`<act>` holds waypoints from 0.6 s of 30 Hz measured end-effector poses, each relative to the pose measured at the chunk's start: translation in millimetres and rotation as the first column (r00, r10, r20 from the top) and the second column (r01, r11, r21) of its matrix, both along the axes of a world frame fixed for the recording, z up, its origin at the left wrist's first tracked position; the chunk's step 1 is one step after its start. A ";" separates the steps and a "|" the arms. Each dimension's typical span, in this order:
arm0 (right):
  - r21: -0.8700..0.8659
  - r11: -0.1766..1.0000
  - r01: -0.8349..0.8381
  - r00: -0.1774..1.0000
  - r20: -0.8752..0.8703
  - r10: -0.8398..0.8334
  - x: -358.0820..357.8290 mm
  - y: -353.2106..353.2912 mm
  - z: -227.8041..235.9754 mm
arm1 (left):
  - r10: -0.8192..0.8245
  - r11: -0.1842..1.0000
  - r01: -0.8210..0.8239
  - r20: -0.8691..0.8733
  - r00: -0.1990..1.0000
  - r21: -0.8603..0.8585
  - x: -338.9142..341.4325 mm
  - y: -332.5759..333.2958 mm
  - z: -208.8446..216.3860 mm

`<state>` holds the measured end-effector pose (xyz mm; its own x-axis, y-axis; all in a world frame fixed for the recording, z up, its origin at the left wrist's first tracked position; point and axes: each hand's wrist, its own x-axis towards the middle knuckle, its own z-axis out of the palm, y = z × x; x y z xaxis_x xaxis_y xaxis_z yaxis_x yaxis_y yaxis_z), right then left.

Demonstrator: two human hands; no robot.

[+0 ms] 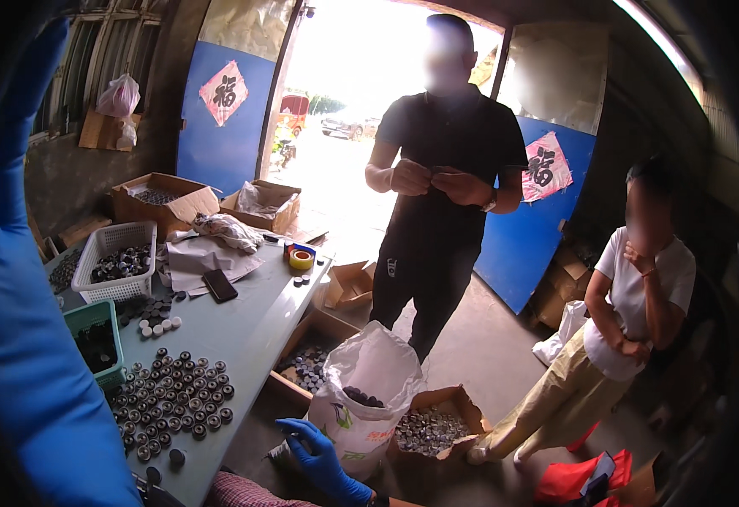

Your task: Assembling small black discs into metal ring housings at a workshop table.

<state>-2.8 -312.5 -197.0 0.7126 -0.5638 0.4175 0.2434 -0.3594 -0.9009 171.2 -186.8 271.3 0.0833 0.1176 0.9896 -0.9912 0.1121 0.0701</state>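
My left hand (pixel 40 338), in a blue glove, is raised very close at the left edge. Its fingers stretch upward, apart, with nothing seen in them. Lower down, my right hand (pixel 323 465), also blue-gloved, hovers beside a white woven sack (pixel 353 427). Its fingers are slightly bent and spread, and no object shows in them. Dark round pieces (pixel 363 397) lie inside the sack. On the table (pixel 243 338), many small metal-and-black round parts (pixel 175 393) stand in a cluster. A teal basket (pixel 116 325) of black pieces partly hides behind my left hand.
A white basket (pixel 146 228), a phone (pixel 219 286), yellow tape (pixel 301 258) and cloth share the table. Cardboard boxes (pixel 462 397) of small parts flank the sack. One person (pixel 450 160) in black stands by the doorway; another (pixel 640 287) stands at right. Red bags (pixel 581 477) lie on the floor.
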 end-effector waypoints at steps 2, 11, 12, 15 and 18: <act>-0.021 1.000 0.004 1.000 0.030 -0.004 -0.3 -3.0 5.4 | 0.058 0.997 -0.056 -0.039 0.998 0.048 13.1 -13.3 13.3; 0.031 0.999 -0.037 0.993 0.117 0.033 9.7 -1.1 -13.6 | 0.124 0.989 -0.115 -0.087 0.988 0.097 22.2 -31.9 26.7; 0.023 0.999 -0.040 0.992 0.120 0.037 11.5 -3.7 -22.5 | 0.125 0.989 -0.118 -0.081 0.989 0.090 17.6 -32.6 25.7; 0.052 0.996 -0.066 0.994 0.086 0.061 14.5 4.9 -30.9 | 0.116 0.992 -0.113 -0.048 0.992 0.057 4.4 -23.5 13.8; 0.002 0.997 -0.072 0.993 0.093 0.071 12.6 7.2 -18.2 | 0.099 0.995 -0.099 -0.002 0.995 -0.004 -19.1 -3.7 -7.2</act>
<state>9.8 -305.3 -215.1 0.7095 -0.5153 0.4807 0.3508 -0.3333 -0.8751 152.0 -190.5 264.0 0.0726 0.1292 0.9890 -0.9974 0.0139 0.0714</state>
